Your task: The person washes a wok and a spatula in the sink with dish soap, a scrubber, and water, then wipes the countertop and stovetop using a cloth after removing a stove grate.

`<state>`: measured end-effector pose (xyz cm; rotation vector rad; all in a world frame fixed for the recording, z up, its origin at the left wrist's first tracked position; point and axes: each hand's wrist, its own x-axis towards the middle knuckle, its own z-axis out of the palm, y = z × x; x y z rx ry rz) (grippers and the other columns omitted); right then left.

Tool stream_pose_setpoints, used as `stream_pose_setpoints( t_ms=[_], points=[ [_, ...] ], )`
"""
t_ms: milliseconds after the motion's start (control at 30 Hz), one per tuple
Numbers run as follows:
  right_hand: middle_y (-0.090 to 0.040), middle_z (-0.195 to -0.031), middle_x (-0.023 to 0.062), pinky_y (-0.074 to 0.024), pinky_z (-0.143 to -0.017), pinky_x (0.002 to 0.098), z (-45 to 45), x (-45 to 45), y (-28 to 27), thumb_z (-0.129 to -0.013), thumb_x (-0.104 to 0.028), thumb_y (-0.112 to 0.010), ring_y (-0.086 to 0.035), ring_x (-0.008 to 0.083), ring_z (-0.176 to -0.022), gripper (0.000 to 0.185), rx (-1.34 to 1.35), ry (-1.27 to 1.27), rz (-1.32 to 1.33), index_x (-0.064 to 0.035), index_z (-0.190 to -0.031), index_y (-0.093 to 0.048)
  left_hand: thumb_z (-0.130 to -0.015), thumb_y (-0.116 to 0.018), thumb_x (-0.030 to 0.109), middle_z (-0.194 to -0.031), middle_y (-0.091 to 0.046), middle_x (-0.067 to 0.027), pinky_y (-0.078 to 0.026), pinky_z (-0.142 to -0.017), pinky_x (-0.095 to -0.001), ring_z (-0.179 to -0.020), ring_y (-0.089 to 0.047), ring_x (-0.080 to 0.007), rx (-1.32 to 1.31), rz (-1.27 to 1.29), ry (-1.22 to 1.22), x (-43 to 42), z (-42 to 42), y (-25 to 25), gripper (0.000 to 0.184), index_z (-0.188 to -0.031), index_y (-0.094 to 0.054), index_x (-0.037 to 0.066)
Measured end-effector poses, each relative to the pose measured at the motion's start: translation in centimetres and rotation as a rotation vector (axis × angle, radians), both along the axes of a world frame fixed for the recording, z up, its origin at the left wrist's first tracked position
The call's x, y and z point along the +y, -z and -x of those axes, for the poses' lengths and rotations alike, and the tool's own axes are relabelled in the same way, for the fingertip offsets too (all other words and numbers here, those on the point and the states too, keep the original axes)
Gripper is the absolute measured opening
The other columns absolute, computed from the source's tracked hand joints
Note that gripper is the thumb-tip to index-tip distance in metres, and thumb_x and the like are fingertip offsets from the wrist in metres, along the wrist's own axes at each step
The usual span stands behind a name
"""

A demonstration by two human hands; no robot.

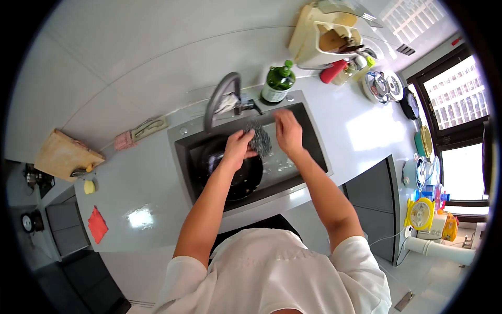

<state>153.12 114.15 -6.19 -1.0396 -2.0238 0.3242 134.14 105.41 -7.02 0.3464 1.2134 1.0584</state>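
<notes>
Over the sink (323, 152), my left hand (239, 149) grips a dark grey scouring pad (260, 140) between thumb and fingers. Below that hand a black pan (246, 180) lies in the left part of the basin, with small bits and wet spots on it. To the right of the pad is my right hand (288, 131), raised above the basin with its fingers curled together; whether anything small is in them is hidden. The curved grey faucet (217, 99) stands behind the basin, its spout over the pan's far side.
A green pump bottle (278, 83) stands behind the sink. On the left are a wooden board (67, 156), a red cloth (97, 225) and a folded cloth (125, 139). A utensil holder (327, 44), bottles and a metal bowl (377, 86) occupy the back right.
</notes>
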Motion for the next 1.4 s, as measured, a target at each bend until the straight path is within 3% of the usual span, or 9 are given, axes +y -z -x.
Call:
stream_pose_setpoints(
  t_ms=[133, 200, 300, 567, 767, 1000, 1133, 1267, 1400],
  points=[
    [-0.064, -0.146, 0.0104, -0.0569, -0.097, 0.0468, -3.2, 9.5, -6.6, -0.094, 0.004, -0.055, -0.067, 0.0368, -0.122, 0.050, -0.100, -0.028, 0.029, -0.0143, -0.139, -0.065, -0.103, -0.067, 0.022, -0.107, -0.072, -0.0073, -0.063, -0.080, -0.0410, -0.088, -0.073, -0.0215, -0.087, -0.109, -0.155, 8.4, -5.2, -2.0, 0.025, -0.122, -0.065, 0.007],
    [-0.061, -0.151, 0.0076, -0.0568, -0.099, 0.0470, -3.7, 13.4, -8.6, -0.092, 0.004, -0.054, -0.067, 0.0357, -0.124, 0.055, -0.222, -0.044, 0.076, -0.0161, -0.143, -0.063, -0.104, -0.064, 0.017, -0.128, -0.065, -0.0149, -0.062, -0.092, -0.0493, -0.109, -0.069, -0.0319, -0.137, -0.120, -0.252, 12.0, -6.6, -2.6, 0.034, -0.133, -0.055, 0.003],
    [-0.059, -0.154, 0.0023, -0.0574, -0.099, 0.0471, -4.0, 15.9, -10.1, -0.091, 0.002, -0.053, -0.067, 0.0342, -0.124, 0.058, -0.396, -0.077, 0.127, -0.0188, -0.145, -0.062, -0.107, -0.059, 0.012, -0.131, -0.061, -0.0173, -0.060, -0.100, -0.0525, -0.116, -0.066, -0.0364, -0.128, -0.206, -0.273, 14.8, -8.3, -4.3, 0.032, -0.135, -0.051, 0.000],
    [-0.057, -0.156, -0.0020, -0.0583, -0.100, 0.0444, -4.7, 16.9, -9.6, -0.101, -0.015, -0.050, -0.071, 0.0312, -0.121, 0.045, -0.523, -0.093, 0.110, -0.0222, -0.144, -0.064, -0.110, -0.053, 0.008, -0.128, -0.064, -0.0158, -0.061, -0.101, -0.0521, -0.115, -0.067, -0.0347, -0.091, -0.186, -0.365, 18.4, -9.9, -4.5, 0.026, -0.135, -0.053, 0.001],
    [-0.058, -0.157, -0.0026, -0.0587, -0.102, 0.0448, -3.7, 16.4, -9.5, -0.093, -0.003, -0.056, -0.070, 0.0295, -0.123, 0.059, -0.583, -0.046, 0.156, -0.0246, -0.148, -0.062, -0.111, -0.052, 0.008, -0.126, -0.066, -0.0137, -0.062, -0.099, -0.0508, -0.111, -0.070, -0.0320, -0.058, -0.185, -0.354, 18.1, -9.6, -4.7, 0.026, -0.136, -0.054, 0.002],
    [-0.066, -0.147, 0.0003, -0.0579, -0.102, 0.0407, -3.8, 15.4, -9.0, -0.094, -0.004, -0.057, -0.069, 0.0305, -0.120, 0.051, -0.592, -0.041, 0.037, -0.0195, -0.141, -0.067, -0.111, -0.055, 0.011, -0.121, -0.070, -0.0105, -0.060, -0.100, -0.0498, -0.110, -0.071, -0.0280, -0.034, -0.108, -0.284, 16.0, -8.8, -1.6, 0.022, -0.132, -0.060, 0.005],
    [-0.075, -0.124, 0.0063, -0.0584, -0.088, 0.0418, -3.0, 10.0, -4.5, -0.099, -0.009, -0.061, -0.071, 0.0245, -0.104, 0.033, -0.148, -0.026, -0.262, -0.0091, -0.131, -0.070, -0.110, -0.060, 0.015, -0.116, -0.071, -0.0050, -0.060, -0.092, -0.0421, -0.101, -0.071, -0.0217, -0.015, -0.109, -0.279, 10.2, -6.2, 3.1, 0.023, -0.132, -0.063, 0.009],
    [-0.070, -0.103, 0.0006, -0.0565, -0.075, 0.0348, -0.4, 1.0, 2.9, -0.102, -0.026, -0.073, -0.066, 0.0117, -0.092, 0.034, 0.419, -0.072, 1.326, -0.0071, -0.130, -0.069, -0.108, -0.065, 0.023, -0.110, -0.070, 0.0044, -0.048, -0.080, -0.0286, -0.091, -0.062, -0.0104, 0.095, -0.103, -0.193, 2.1, -2.5, 8.4, 0.023, -0.130, -0.066, 0.015],
    [-0.070, -0.103, -0.0020, -0.0570, -0.076, 0.0365, 3.1, -4.2, 11.4, -0.100, -0.026, -0.075, -0.067, 0.0141, -0.090, 0.037, 0.442, -0.142, 1.526, -0.0075, -0.132, -0.069, -0.107, -0.066, 0.023, -0.116, -0.070, 0.0010, -0.049, -0.088, -0.0316, -0.100, -0.063, -0.0097, 0.196, 0.032, -0.111, -4.0, 1.5, 11.0, 0.031, -0.135, -0.064, 0.011]
  ],
)
